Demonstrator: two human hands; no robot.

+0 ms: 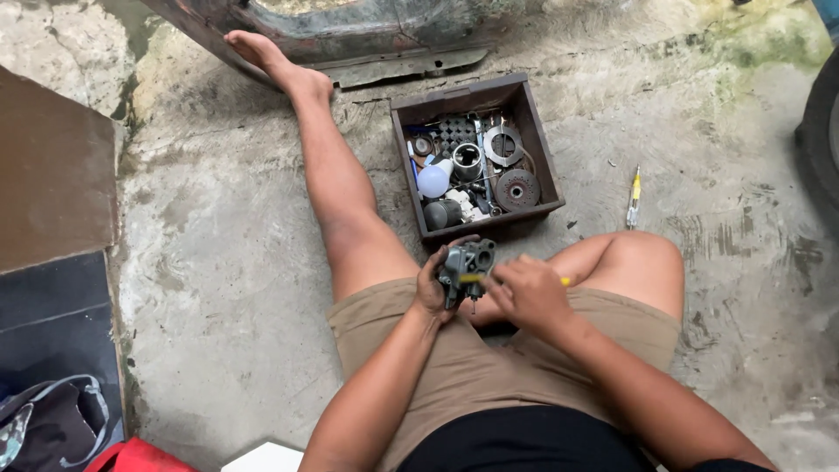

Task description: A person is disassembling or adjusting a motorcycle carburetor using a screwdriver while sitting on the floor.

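Seated on a concrete floor, both hands busy over the lap with a small engine part.

Bare stained concrete floor [227, 262] lies open on the left side and beyond the bent knee, where a yellow screwdriver [634, 199] rests alone. A brown box of metal parts [476, 157] sits just ahead of the hands, between the legs. The left hand [431, 284] has its grip wrapped around a grey carburetor [466, 265] held above the lap; the right hand [527, 293] is closed on a yellow-handled tool [565, 281] pressed against it, wrists angled inward.
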